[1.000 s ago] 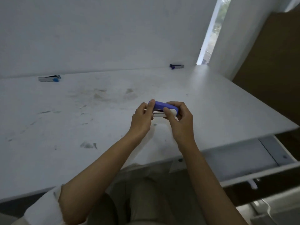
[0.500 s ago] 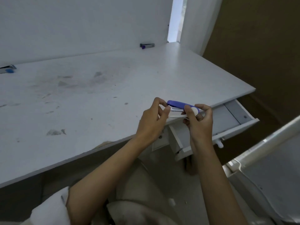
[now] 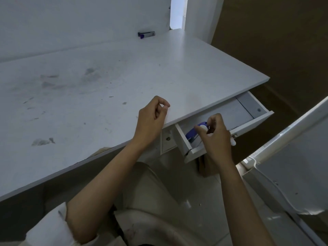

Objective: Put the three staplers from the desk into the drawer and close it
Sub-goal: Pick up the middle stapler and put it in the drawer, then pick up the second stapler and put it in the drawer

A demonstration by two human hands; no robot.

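My right hand (image 3: 215, 137) grips a blue and white stapler (image 3: 194, 133) and holds it tilted inside the left end of the open white drawer (image 3: 248, 121) under the desk's front edge. My left hand (image 3: 150, 119) hovers at the desk edge, fingers curled loosely, holding nothing. A second stapler (image 3: 146, 34), dark with a purple end, lies at the far back of the white desk (image 3: 106, 82) against the wall. The third stapler is out of view.
A brown wall stands to the right of the desk. A white panel or appliance (image 3: 292, 157) sits low at the right, close to the drawer front. My legs are under the desk.
My left hand let go of the stapler and stays at the desk edge. My right hand carried the stapler down into the drawer. The view swung right, so the left stapler left the frame.
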